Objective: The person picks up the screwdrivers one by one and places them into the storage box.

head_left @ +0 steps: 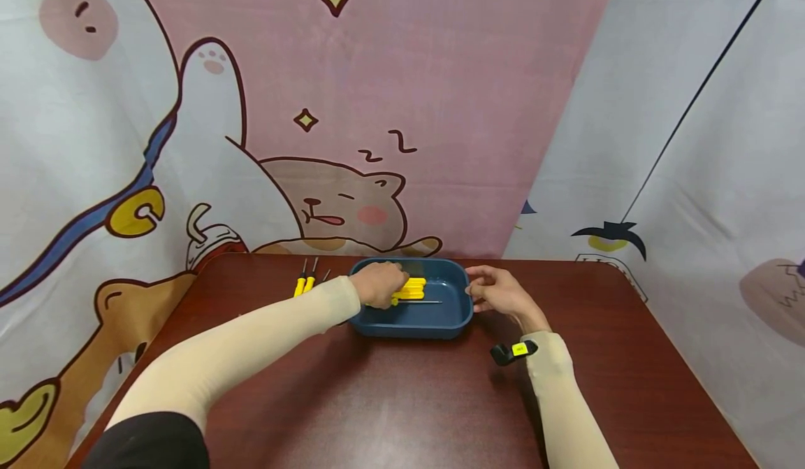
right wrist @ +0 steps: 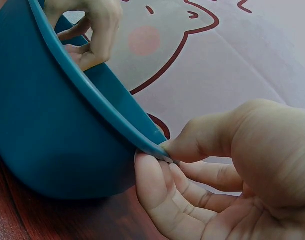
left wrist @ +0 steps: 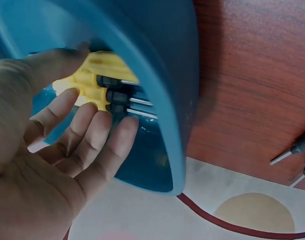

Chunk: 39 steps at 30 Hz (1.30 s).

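A blue plastic tray (head_left: pixel 409 330) sits on the table's far half, with several yellow-handled screwdrivers (head_left: pixel 412 289) inside. My left hand (head_left: pixel 379 285) reaches in over the tray's left side. In the left wrist view, its thumb and fingers hold the yellow handles of screwdrivers (left wrist: pixel 87 82) lying side by side, shafts towards the tray wall. Another screwdriver (head_left: pixel 423 302) lies on the tray floor, its shaft pointing right. At the tray's right end, my right hand (head_left: pixel 503 293) pinches the rim (right wrist: pixel 155 148) between thumb and fingers.
Left of the tray, more yellow-and-black screwdrivers (head_left: pixel 305 285) lie on the brown table (head_left: pixel 390 406), partly behind the left forearm. A cartoon-printed cloth (head_left: pixel 453 105) hangs right behind the table's back edge. A black strap device (head_left: pixel 512 351) is at the right wrist.
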Motion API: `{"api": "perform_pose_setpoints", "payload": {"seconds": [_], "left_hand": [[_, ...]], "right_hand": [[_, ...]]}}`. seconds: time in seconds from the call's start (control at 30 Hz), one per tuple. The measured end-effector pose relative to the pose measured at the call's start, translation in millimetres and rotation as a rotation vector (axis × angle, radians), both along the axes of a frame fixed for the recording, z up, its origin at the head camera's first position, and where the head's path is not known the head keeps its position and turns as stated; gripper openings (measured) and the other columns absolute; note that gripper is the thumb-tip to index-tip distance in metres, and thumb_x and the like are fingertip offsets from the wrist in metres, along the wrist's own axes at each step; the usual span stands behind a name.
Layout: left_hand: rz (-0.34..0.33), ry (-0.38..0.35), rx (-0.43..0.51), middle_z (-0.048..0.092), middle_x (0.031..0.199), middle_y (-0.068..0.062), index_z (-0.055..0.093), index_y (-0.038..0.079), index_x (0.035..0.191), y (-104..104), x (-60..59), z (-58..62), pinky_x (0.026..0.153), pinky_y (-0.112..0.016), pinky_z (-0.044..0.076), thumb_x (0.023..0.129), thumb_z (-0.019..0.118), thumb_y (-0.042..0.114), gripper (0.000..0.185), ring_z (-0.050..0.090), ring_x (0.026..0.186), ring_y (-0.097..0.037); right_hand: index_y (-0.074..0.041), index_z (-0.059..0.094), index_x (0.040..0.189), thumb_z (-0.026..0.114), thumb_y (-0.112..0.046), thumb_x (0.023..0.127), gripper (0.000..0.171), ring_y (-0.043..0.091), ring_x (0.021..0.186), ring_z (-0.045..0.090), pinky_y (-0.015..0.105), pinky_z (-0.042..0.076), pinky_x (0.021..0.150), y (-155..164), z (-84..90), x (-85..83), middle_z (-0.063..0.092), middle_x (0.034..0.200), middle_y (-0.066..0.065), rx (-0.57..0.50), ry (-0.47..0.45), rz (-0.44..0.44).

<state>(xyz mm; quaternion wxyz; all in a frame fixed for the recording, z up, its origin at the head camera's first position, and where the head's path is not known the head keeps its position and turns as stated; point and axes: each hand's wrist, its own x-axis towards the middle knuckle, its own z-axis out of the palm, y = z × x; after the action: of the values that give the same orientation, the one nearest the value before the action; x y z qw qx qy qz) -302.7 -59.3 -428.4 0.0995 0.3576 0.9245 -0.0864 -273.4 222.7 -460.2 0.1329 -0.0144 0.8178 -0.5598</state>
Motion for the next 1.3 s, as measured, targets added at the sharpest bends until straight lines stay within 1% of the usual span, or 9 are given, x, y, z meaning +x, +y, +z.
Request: {"api": "perform_pose_setpoints", "payload": {"seconds": [0.1, 0.2, 0.4, 0.57, 0.63, 0.73, 0.9, 1.07, 1.3], "left_hand": [[0.012, -0.005, 0.017, 0.063, 0.118, -0.005, 0.066, 0.014, 0.128, -1.9, 0.8, 3.4, 0.093, -0.035, 0.056, 0.09, 0.08, 0.028, 0.044, 0.058, 0.106, -0.021], [0.028, -0.026, 0.048, 0.059, 0.129, -0.007, 0.061, 0.014, 0.138, -4.1, 1.0, 7.1, 0.097, -0.038, 0.055, 0.092, 0.078, 0.036, 0.054, 0.054, 0.117, -0.024], [0.087, -0.064, 0.187, 0.052, 0.145, -0.009, 0.058, 0.016, 0.142, -10.4, 1.4, 17.5, 0.106, -0.042, 0.052, 0.094, 0.074, 0.041, 0.057, 0.05, 0.13, -0.026], [0.12, -0.085, 0.295, 0.049, 0.148, -0.006, 0.052, 0.02, 0.147, -17.5, 2.2, 24.2, 0.111, -0.044, 0.049, 0.094, 0.07, 0.05, 0.063, 0.048, 0.133, -0.023], [0.122, -0.087, 0.33, 0.048, 0.149, -0.007, 0.049, 0.021, 0.15, -21.0, 2.8, 24.6, 0.112, -0.046, 0.048, 0.094, 0.069, 0.053, 0.068, 0.047, 0.135, -0.024], [0.146, -0.1, 0.37, 0.04, 0.157, -0.009, 0.041, 0.024, 0.157, -26.6, 4.1, 24.0, 0.115, -0.051, 0.045, 0.093, 0.068, 0.058, 0.077, 0.041, 0.143, -0.027], [0.217, -0.09, 0.415, 0.028, 0.165, -0.012, 0.027, 0.025, 0.163, -36.8, 5.2, 20.7, 0.117, -0.057, 0.041, 0.092, 0.062, 0.066, 0.089, 0.032, 0.151, -0.032], [0.302, -0.058, 0.472, 0.027, 0.165, -0.012, 0.025, 0.024, 0.164, -50.3, 5.0, 17.1, 0.12, -0.06, 0.036, 0.092, 0.057, 0.072, 0.092, 0.029, 0.152, -0.035], [0.408, -0.059, 0.55, 0.023, 0.167, -0.018, 0.022, 0.02, 0.164, -69.1, 4.5, 11.6, 0.121, -0.064, 0.031, 0.094, 0.049, 0.074, 0.093, 0.025, 0.154, -0.038]], "right_hand": [[0.0, 0.05, 0.144, 0.061, -0.004, 0.098, 0.047, 0.021, 0.077, 0.068, 0.034, 0.064, 0.07, -0.4, -0.2, -0.7, 0.065, 0.109, 0.022, -0.009, 0.003, 0.007], [0.001, 0.05, 0.145, 0.061, -0.004, 0.099, 0.048, 0.02, 0.077, 0.068, 0.034, 0.064, 0.07, -0.2, -0.6, -1.2, 0.064, 0.11, 0.023, -0.013, 0.005, 0.011], [0.0, 0.051, 0.144, 0.062, -0.004, 0.099, 0.047, 0.02, 0.078, 0.068, 0.035, 0.065, 0.072, -1.7, -0.4, -0.8, 0.064, 0.11, 0.022, -0.009, -0.002, 0.008], [-0.002, 0.052, 0.144, 0.062, -0.004, 0.098, 0.047, 0.022, 0.079, 0.069, 0.036, 0.065, 0.072, -1.2, 0.6, -0.1, 0.065, 0.11, 0.021, 0.001, -0.002, -0.005], [-0.003, 0.052, 0.144, 0.063, -0.004, 0.098, 0.047, 0.022, 0.078, 0.069, 0.036, 0.065, 0.072, -0.4, 0.2, -0.4, 0.065, 0.11, 0.021, 0.003, -0.001, -0.011], [-0.002, 0.051, 0.144, 0.063, -0.005, 0.099, 0.047, 0.022, 0.078, 0.069, 0.036, 0.065, 0.072, 0.4, -0.9, -0.9, 0.065, 0.11, 0.021, 0.004, -0.001, -0.01], [-0.002, 0.052, 0.144, 0.063, -0.005, 0.099, 0.047, 0.022, 0.078, 0.069, 0.035, 0.065, 0.072, 0.2, -1.8, -0.3, 0.065, 0.11, 0.021, 0.003, -0.004, -0.011], [-0.003, 0.052, 0.144, 0.063, -0.005, 0.099, 0.047, 0.022, 0.078, 0.069, 0.035, 0.065, 0.072, -0.2, -1.2, 0.4, 0.065, 0.111, 0.021, 0.009, 0.002, -0.013], [-0.002, 0.051, 0.144, 0.063, -0.005, 0.099, 0.047, 0.021, 0.078, 0.069, 0.035, 0.065, 0.072, 0.0, -1.3, -0.3, 0.065, 0.11, 0.021, 0.005, 0.004, -0.007]]}}
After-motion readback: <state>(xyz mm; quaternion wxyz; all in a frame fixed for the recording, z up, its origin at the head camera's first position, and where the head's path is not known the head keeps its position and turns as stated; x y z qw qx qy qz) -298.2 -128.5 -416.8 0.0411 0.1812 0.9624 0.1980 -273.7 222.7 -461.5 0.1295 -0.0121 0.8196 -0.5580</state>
